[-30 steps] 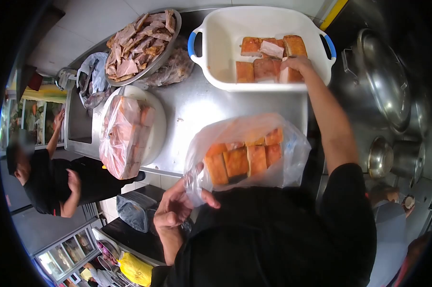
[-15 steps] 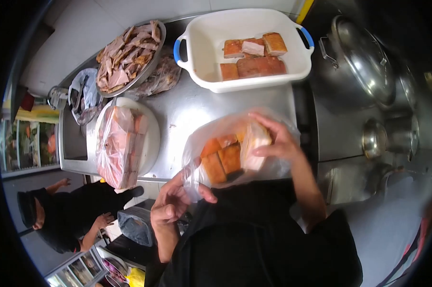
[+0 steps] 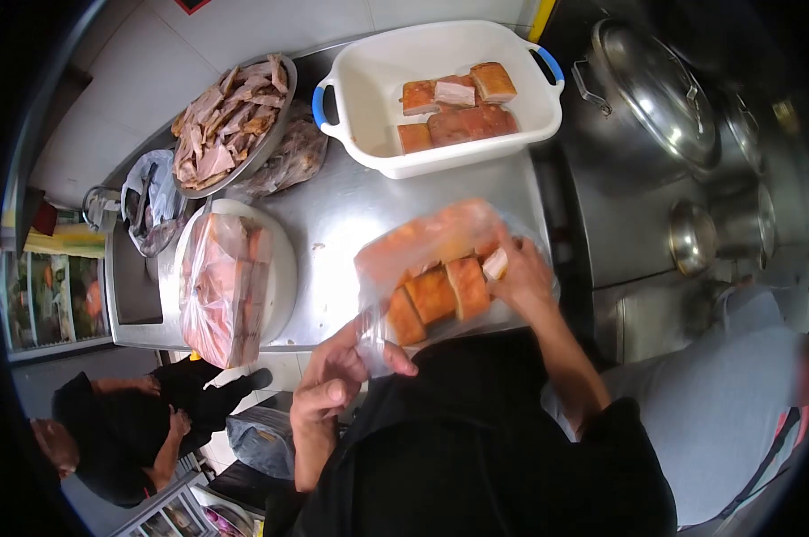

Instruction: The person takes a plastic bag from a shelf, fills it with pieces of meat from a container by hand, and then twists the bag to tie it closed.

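Note:
A clear plastic bag (image 3: 378, 255) with several blocks of browned pork belly (image 3: 433, 295) lies in front of me on the steel counter's near side. My left hand (image 3: 333, 380) pinches the bag's near-left edge between thumb and fingers. At the bag's right end, my right hand (image 3: 521, 276) has its fingers closed round a pork block whose pale cut side (image 3: 495, 264) shows beside them. The bag's film partly veils the blocks at the back. Beyond, a white tub (image 3: 458, 166) with blue handles holds more pork pieces (image 3: 473, 125).
Left on the counter (image 3: 333, 215) are a filled bag of pork blocks (image 3: 225, 277) on a round white board (image 3: 284, 268) and a metal bowl of sliced meat (image 3: 234, 116). Large lidded pots (image 3: 659, 98) stand right. One person (image 3: 118, 430) is at lower left, another (image 3: 691, 394) close at right.
My right hand has lowered the pork block among the others at the bag's right end. The bag's back now lies over more blocks. The person at left has brought their hands closer together.

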Demonstrator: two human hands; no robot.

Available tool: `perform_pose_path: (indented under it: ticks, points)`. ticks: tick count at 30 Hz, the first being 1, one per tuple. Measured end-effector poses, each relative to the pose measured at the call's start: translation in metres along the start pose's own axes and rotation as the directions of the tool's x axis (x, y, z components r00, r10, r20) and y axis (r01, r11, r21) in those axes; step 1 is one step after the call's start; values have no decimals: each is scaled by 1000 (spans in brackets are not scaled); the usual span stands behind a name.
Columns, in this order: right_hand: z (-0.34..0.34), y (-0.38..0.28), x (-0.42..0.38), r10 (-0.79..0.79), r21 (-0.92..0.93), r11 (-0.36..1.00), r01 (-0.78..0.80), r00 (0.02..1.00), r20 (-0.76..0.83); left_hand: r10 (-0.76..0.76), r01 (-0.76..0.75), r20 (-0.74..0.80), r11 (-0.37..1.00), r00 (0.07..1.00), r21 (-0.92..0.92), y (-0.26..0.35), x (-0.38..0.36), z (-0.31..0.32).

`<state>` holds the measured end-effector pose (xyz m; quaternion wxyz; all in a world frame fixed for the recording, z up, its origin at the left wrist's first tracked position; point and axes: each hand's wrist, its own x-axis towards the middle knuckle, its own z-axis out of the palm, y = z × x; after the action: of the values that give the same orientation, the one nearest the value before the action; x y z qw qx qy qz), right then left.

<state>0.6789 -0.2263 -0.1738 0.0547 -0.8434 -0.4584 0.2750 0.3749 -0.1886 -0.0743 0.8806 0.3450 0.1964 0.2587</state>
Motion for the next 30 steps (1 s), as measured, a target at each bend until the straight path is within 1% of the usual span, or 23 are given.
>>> perform_pose_path:
  ticks: [2, 5, 8, 11, 12, 15, 16, 19, 22, 25, 28, 30]
  points:
    - [1, -5, 2, 1, -38, 999, -1, 1000, -10, 22, -22, -8, 1000, 1000, -8, 2, 2, 0]
    - [10, -2, 6, -48, -76, 996, 42, 996, -79, 56, -57, -25, 998, 998, -4, 2, 3, -1]
    - [19, 6, 11, -106, -2, 994, 107, 988, -116, 81, -81, -36, 997, 996, -10, 2, 1, -2]
    - [32, 22, 11, -264, 155, 934, 321, 915, -306, 82, -83, -36, 995, 996, -50, 2, 1, -3]
    - [31, 23, 9, -222, 282, 918, 278, 951, -214, 83, -85, -33, 994, 996, -62, 2, 1, -4]
    - [27, 21, 10, -257, 77, 958, 277, 945, -204, 79, -79, -12, 994, 997, -73, 3, 3, -4]
    - [22, 20, 9, -248, 19, 967, 254, 954, -167, 78, -78, -6, 994, 997, -71, 4, 4, -5]
    - [0, 0, 4, -96, -43, 995, 94, 994, -56, 78, -78, -7, 996, 997, -30, 9, 3, -4]
    - [1, 0, 9, -115, -176, 976, 130, 989, 94, 85, -86, -17, 996, 996, -38, 11, 3, -5]
    - [2, 12, 6, -92, -145, 982, 119, 979, 180, 72, -74, -48, 996, 996, -49, 6, 4, 0]
    - [13, 11, 7, -27, -260, 964, 57, 993, 119, 39, -39, -16, 999, 999, -36, 2, 9, 3]
    - [14, 9, 12, 16, -263, 965, 13, 994, 108, 42, -42, -13, 999, 999, -25, 3, 10, 4]
